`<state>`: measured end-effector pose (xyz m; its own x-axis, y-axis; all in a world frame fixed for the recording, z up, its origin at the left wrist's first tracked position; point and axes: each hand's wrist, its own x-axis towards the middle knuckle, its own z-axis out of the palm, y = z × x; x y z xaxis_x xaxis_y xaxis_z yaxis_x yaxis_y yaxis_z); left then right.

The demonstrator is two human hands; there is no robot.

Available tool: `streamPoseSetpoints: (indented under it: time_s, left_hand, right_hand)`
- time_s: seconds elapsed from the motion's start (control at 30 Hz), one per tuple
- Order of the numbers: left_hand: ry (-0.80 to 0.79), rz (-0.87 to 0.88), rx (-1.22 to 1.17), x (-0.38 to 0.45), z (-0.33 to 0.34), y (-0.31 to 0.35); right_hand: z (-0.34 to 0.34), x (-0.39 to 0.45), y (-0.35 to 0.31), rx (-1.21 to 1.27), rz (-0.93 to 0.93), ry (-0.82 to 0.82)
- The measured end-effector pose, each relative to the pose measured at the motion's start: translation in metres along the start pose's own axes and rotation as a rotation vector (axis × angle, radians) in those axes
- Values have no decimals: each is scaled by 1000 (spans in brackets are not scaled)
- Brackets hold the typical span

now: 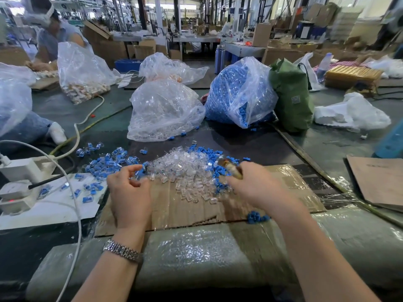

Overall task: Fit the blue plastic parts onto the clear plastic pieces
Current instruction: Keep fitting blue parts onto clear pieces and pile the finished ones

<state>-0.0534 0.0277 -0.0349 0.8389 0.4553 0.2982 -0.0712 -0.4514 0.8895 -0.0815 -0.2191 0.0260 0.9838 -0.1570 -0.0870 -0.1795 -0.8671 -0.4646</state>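
Clear pieces (pixel 185 171) heaping on cardboard (pixel 174 210) between hands. Left hand (pixel 129 190) pinching blue part (pixel 139 172) at heap's left edge; right hand (pixel 250 186) gripping blurred stick (pixel 231 167), heap lying leftward.

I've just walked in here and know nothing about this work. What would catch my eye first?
Probably the heap of clear plastic pieces ringed by blue plastic parts on the cardboard, just beyond the left hand and right hand. Behind them stand two bulging bags, one of clear pieces, one of blue parts.
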Motion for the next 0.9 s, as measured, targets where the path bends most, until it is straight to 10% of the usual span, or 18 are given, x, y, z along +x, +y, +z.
streamPoseSetpoints:
  time_s: [0.23,0.9]
  left_hand:
    - [-92,126,60,-6,6,6]
    - [-461,455,243,-22,13,5]
  right_hand:
    - [-6,27,57,-442,180,132]
    - [-7,-7,46,-435,153,95]
